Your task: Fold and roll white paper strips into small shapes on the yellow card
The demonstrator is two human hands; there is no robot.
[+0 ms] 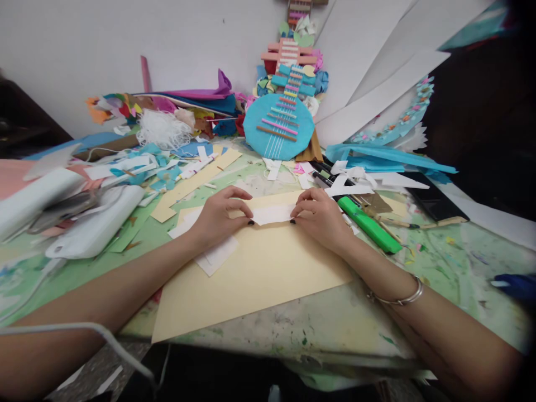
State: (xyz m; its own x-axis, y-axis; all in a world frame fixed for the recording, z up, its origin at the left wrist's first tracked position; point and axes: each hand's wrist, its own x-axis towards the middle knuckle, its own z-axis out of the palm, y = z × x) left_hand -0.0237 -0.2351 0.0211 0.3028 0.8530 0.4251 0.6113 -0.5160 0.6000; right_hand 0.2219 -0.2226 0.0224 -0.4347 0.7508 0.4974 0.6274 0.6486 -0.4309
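A small white paper strip [273,214] lies on a large cream paper sheet [259,273] in the middle of the table. My left hand [220,215] pinches the strip's left end with fingers pressed together. My right hand [319,215] pinches its right end the same way. A silver bracelet [400,296] sits on my right wrist. More white paper pieces [213,254] lie under my left wrist.
A green marker [368,224] and black pens [324,173] lie right of my right hand. A blue paper guitar [278,125] leans at the back. White devices [94,226] sit at left. Coloured paper scraps [167,120], white sheets [377,95] and a black tablet [435,201] crowd the green table [452,262].
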